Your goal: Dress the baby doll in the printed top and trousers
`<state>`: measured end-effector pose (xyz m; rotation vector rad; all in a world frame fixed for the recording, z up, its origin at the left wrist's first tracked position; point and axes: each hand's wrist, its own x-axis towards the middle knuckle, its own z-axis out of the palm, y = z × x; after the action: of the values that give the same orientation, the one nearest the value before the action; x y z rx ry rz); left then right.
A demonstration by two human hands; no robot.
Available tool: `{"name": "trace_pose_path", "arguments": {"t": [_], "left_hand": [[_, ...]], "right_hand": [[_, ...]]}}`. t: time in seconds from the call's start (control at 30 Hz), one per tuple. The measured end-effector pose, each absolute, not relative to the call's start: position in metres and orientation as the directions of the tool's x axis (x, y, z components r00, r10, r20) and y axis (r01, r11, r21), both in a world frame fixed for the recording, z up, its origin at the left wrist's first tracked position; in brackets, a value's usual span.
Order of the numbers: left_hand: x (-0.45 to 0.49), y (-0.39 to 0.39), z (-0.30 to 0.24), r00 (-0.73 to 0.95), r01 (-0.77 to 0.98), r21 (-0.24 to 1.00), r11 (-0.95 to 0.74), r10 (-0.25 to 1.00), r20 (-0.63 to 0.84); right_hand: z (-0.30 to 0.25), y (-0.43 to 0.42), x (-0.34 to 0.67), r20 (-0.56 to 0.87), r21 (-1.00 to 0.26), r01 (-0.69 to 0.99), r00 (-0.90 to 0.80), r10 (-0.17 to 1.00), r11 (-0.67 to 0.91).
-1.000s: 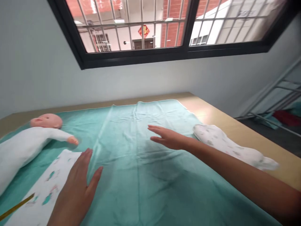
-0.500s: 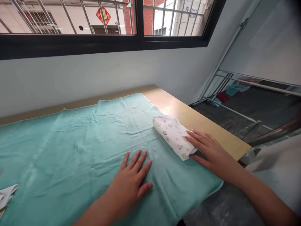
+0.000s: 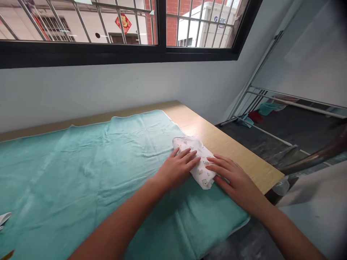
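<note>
A folded white cloth (image 3: 204, 172) with small printed animal figures lies near the right edge of a teal cloth (image 3: 81, 173) spread over the table. My left hand (image 3: 177, 167) rests with fingers spread on the left side of the folded cloth, hiding part of it. On its right side, the outstretched fingertips of my right hand (image 3: 230, 178) touch the print. Both hands lie over the cloth without gripping it.
Bare wood of the table (image 3: 214, 133) shows along the back and right edges. A barred window (image 3: 159, 54) is above the wall behind. A metal frame (image 3: 271, 131) stands to the right. A white item (image 3: 4, 218) sits at the far left.
My left hand has moved up and right from the teal cloth onto the folded white cloth. My right hand stays at the folded cloth's right side.
</note>
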<state>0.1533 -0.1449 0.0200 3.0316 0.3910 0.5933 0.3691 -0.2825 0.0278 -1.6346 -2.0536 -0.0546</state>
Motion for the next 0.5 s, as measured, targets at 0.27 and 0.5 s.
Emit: {"name": "trace_pose_path", "arguments": {"t": [0.27,0.5], "left_hand": [[0.163,-0.121,0.026,0.721,0.262,0.462,-0.847,0.49,0.489],[0.18,-0.1,0.061,0.664,0.263,0.698,-0.666,0.65,0.37]], "right_hand": [[0.068,-0.252,0.36,0.453,-0.503,0.854,0.13,0.882,0.133],[0.105,-0.226,0.361,0.365,-0.706,0.685,0.135,0.921,0.179]]}}
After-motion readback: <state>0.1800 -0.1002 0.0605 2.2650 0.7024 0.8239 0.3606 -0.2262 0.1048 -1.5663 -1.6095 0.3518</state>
